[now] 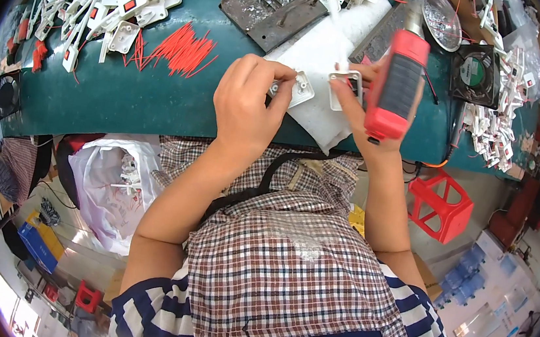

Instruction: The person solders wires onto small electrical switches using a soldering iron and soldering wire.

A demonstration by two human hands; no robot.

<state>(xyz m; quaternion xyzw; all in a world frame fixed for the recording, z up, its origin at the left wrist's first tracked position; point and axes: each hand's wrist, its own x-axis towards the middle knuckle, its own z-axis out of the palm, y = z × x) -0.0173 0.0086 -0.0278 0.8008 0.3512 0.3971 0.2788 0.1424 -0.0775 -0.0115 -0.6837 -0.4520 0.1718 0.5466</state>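
Observation:
My left hand [249,97] is closed in a pinch, thumb and forefinger at the left edge of a small white plastic cover [302,90]. That cover is over a white foam sheet [330,125] on the green table. My right hand [363,109] grips a white plastic switch housing [343,84] with a rectangular opening. In front of that hand is a red-and-black power tool [400,80], its metal end pointing up out of the picture. It hides part of my right palm and fingers. A white stem rises from the housing and is blurred.
A bundle of cut red wires [182,51] lies on the table, with white switch housings [129,2] heaped behind. Dark metal trays [271,4] sit ahead. At the right are a round metal dish [440,18], a black fan [474,73] and more white parts. A red stool [440,206] stands below.

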